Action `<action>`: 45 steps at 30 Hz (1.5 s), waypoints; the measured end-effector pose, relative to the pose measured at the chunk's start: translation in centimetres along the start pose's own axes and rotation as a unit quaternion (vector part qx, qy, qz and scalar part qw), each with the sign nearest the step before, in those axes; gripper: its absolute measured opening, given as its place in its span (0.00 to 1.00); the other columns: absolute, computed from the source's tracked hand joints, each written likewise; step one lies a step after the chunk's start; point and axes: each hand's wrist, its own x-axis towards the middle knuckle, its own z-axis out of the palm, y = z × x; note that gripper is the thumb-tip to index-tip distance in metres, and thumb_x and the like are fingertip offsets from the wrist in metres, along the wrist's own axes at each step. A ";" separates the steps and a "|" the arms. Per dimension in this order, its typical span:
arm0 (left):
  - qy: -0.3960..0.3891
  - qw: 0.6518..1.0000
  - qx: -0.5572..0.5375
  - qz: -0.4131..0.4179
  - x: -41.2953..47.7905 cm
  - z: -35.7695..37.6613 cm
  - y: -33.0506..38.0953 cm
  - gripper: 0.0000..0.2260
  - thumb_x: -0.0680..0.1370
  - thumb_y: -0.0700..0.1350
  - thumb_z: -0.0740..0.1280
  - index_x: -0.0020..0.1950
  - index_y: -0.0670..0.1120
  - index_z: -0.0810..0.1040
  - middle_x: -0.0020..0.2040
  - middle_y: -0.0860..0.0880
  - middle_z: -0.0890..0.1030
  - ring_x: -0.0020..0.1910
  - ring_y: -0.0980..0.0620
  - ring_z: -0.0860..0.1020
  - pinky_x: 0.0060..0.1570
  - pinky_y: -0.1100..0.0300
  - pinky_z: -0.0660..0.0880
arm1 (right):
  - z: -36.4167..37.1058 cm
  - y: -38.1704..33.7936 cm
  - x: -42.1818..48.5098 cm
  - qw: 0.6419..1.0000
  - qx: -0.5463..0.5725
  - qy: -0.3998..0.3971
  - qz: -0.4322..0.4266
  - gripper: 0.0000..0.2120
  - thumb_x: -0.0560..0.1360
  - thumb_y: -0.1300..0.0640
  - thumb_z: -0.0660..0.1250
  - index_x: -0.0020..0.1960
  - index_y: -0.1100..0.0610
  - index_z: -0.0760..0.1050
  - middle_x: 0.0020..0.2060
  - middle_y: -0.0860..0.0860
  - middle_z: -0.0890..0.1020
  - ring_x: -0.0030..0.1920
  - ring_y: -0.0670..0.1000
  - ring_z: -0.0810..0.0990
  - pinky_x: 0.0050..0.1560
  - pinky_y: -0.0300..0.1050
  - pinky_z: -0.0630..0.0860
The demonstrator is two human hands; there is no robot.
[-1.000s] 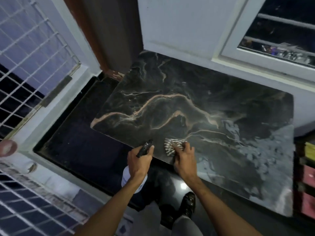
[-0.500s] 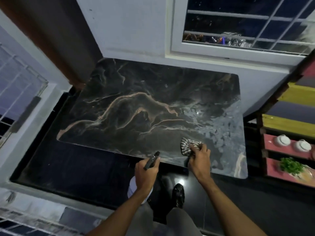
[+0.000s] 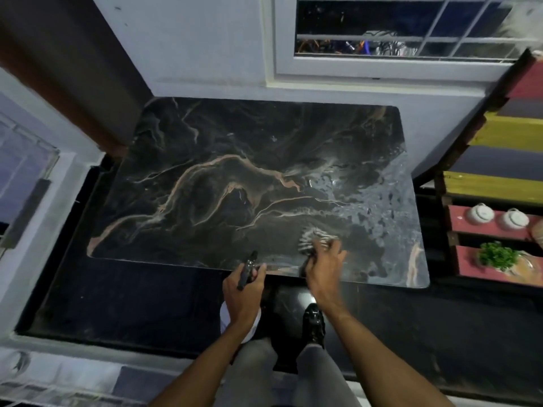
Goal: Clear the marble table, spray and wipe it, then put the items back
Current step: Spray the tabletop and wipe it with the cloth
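Observation:
The dark marble table with pale orange veins fills the middle of the view, and nothing stands on it. Its right part is covered with wet, foamy streaks. My right hand presses a striped cloth onto the top near the front edge; both are blurred. My left hand grips a spray bottle by its black trigger head, just in front of the table edge. The bottle's white body hangs below the hand.
A coloured slatted shelf stands right of the table, with two white lidded pots and a plate with green leaves. A white wall and barred window lie behind. The floor is dark. My shoe is near the table.
My right hand has slid the cloth to the right along the front part of the table. The view has swung right, bringing the shelf in. The left hand keeps its hold on the bottle.

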 end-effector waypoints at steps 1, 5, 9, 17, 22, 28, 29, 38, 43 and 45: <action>0.006 1.000 -0.004 -0.008 0.4 -1.2 -0.4 0.17 0.75 0.42 0.77 0.30 0.46 0.74 0.27 0.52 0.78 0.28 0.52 0.77 0.35 0.57 0.75 | 1.4 -2.2 -1.2 0.998 -0.008 -0.025 -0.052 0.27 0.74 0.67 0.65 0.69 0.47 0.74 0.67 0.56 0.67 0.60 0.58 0.68 0.58 0.54 0.79; 0.053 0.999 0.012 0.003 1.9 -6.5 -2.6 0.07 0.76 0.39 0.75 0.39 0.40 0.82 0.34 0.48 0.83 0.34 0.49 0.81 0.39 0.56 0.76 | 7.0 -10.0 -6.0 0.959 -0.027 -0.153 -0.238 0.26 0.76 0.64 0.64 0.71 0.46 0.71 0.69 0.55 0.66 0.62 0.58 0.68 0.55 0.51 0.80; 0.089 0.995 0.007 -0.040 3.8 -10.3 -5.5 0.16 0.76 0.40 0.75 0.31 0.42 0.75 0.26 0.50 0.75 0.26 0.50 0.73 0.32 0.55 0.72 | 5.6 -7.8 -5.5 0.981 -0.039 -0.115 -0.154 0.30 0.72 0.65 0.65 0.72 0.47 0.73 0.70 0.56 0.68 0.64 0.58 0.69 0.62 0.53 0.77; 0.113 0.988 -0.011 -0.102 5.3 -13.8 -7.6 0.17 0.75 0.40 0.75 0.29 0.46 0.73 0.25 0.50 0.75 0.27 0.51 0.73 0.33 0.57 0.71 | 10.9 -16.4 -8.2 0.980 -0.037 -0.107 -0.164 0.31 0.71 0.68 0.63 0.72 0.50 0.72 0.68 0.58 0.67 0.60 0.60 0.68 0.59 0.53 0.77; 0.140 0.983 -0.023 -0.119 6.6 -16.4 -8.9 0.14 0.76 0.39 0.74 0.31 0.43 0.76 0.29 0.49 0.79 0.30 0.48 0.77 0.36 0.54 0.75 | 14.4 -21.9 -6.7 0.942 -0.056 -0.194 -0.268 0.28 0.73 0.63 0.66 0.71 0.48 0.72 0.69 0.55 0.66 0.59 0.57 0.68 0.56 0.49 0.78; 0.179 0.977 -0.021 -0.115 8.3 -17.9 -9.1 0.16 0.75 0.38 0.74 0.30 0.46 0.74 0.27 0.52 0.76 0.28 0.51 0.76 0.34 0.57 0.72 | 16.3 -25.1 -7.5 0.937 -0.050 -0.178 -0.296 0.25 0.74 0.60 0.63 0.71 0.49 0.72 0.66 0.56 0.68 0.57 0.57 0.67 0.53 0.50 0.79; 0.176 0.978 -0.017 -0.109 8.3 -18.0 -9.2 0.13 0.75 0.38 0.74 0.32 0.45 0.77 0.28 0.51 0.79 0.30 0.49 0.78 0.35 0.55 0.74 | 16.6 -26.1 -7.6 0.920 -0.053 -0.199 -0.335 0.23 0.76 0.54 0.60 0.71 0.48 0.71 0.66 0.55 0.68 0.57 0.57 0.68 0.54 0.49 0.78; 0.088 0.995 -0.020 -0.050 7.8 -13.0 -6.5 0.17 0.75 0.40 0.75 0.28 0.47 0.74 0.25 0.53 0.75 0.26 0.54 0.73 0.32 0.61 0.69 | 10.6 -15.5 -4.6 0.981 -0.053 -0.102 -0.158 0.33 0.70 0.67 0.65 0.72 0.47 0.72 0.68 0.56 0.67 0.59 0.58 0.68 0.60 0.53 0.78; 0.002 1.000 -0.013 -0.002 5.4 -7.4 -3.5 0.15 0.73 0.43 0.76 0.32 0.52 0.74 0.28 0.55 0.78 0.31 0.58 0.79 0.34 0.74 0.68 | 5.7 -9.5 -3.3 0.969 -0.060 -0.121 -0.207 0.33 0.70 0.67 0.66 0.72 0.47 0.73 0.70 0.56 0.68 0.63 0.59 0.70 0.62 0.50 0.75; -0.022 1.000 -0.004 0.016 4.6 -5.2 -2.8 0.19 0.74 0.42 0.76 0.28 0.53 0.70 0.25 0.55 0.75 0.27 0.57 0.75 0.32 0.71 0.67 | 2.5 -3.8 -2.5 0.997 -0.022 -0.043 -0.052 0.31 0.70 0.67 0.67 0.71 0.49 0.75 0.70 0.58 0.68 0.64 0.61 0.69 0.67 0.53 0.73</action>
